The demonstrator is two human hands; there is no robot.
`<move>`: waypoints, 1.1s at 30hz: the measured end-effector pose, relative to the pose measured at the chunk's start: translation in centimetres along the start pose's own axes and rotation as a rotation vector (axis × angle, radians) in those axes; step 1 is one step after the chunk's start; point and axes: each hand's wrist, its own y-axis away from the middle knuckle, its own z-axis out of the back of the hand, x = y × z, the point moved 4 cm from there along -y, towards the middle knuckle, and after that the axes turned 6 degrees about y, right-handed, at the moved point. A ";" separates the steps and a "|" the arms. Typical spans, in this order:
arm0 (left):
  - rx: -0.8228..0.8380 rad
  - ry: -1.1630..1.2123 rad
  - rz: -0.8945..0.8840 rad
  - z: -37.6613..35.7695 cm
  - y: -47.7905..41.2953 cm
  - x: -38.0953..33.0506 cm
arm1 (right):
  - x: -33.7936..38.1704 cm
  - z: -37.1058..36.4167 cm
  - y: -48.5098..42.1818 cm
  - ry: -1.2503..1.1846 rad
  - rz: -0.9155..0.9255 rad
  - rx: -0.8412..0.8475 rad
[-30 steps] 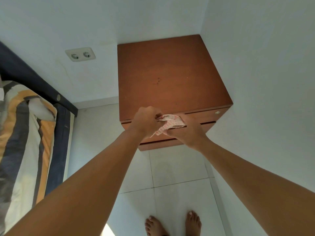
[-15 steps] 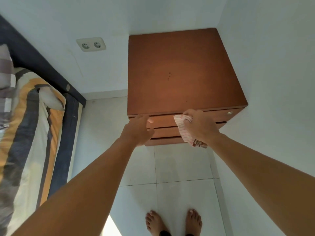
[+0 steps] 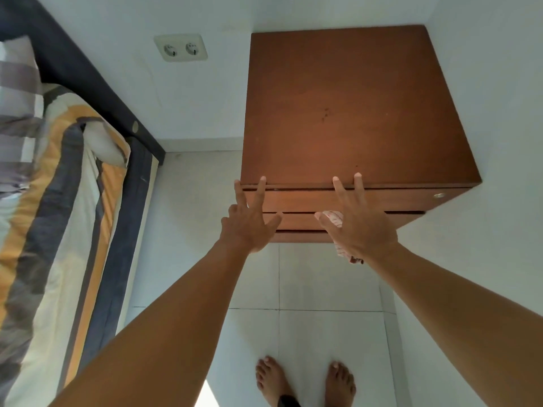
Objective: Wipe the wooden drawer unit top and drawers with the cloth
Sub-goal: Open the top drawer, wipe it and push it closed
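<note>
Standing on the pale floor tiles point(image 3: 323, 283), two bare feet point(image 3: 271, 377) show at the bottom of the view, their heels cut off by the frame. Both forearms reach forward from the lower corners.

The left hand point(image 3: 249, 224) holds nothing. Its thumb is spread wide and two straight fingers touch the front edge of the wooden drawer unit point(image 3: 352, 113) near its front left corner, while the other two fingers bend back at the knuckles.

The right hand point(image 3: 357, 227) reaches the same front edge nearer the middle, with two straight fingers on the lip and the thumb splayed. The cloth point(image 3: 332, 217), white with a red print, is kept under this palm. One fold peeks out beside the thumb and another end hangs below the wrist. The last two fingers are hidden beneath the hand, so how they clamp the cloth cannot be seen.

Three drawers point(image 3: 308, 199) stack below the top, partly covered by the hands, and a small round metal fitting point(image 3: 439, 195) sits at the top drawer's right end. The top itself is bare brown wood with a few dark specks, and its back and right edges meet the white walls.

A double socket point(image 3: 180, 48) is on the wall to the left. A striped mattress point(image 3: 58, 215) in a dark frame runs off the left edge.
</note>
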 end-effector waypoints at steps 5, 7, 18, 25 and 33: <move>0.006 0.183 -0.029 -0.9 -1.0 1.1 | -0.5 -0.6 0.1 -0.024 0.040 -0.053; 0.008 0.207 -0.063 -1.1 -1.3 1.7 | -0.5 -0.5 0.1 -0.034 0.042 -0.046; 0.035 0.001 -0.053 1.1 -1.5 2.3 | -0.6 -0.5 -0.2 -0.044 0.057 -0.004; 0.032 -0.161 -0.050 2.2 -1.0 1.6 | -0.3 0.5 -0.1 0.023 0.028 0.133; 0.048 -0.221 -0.070 2.9 -0.4 1.1 | -0.7 3.0 -0.5 -0.243 -0.006 0.227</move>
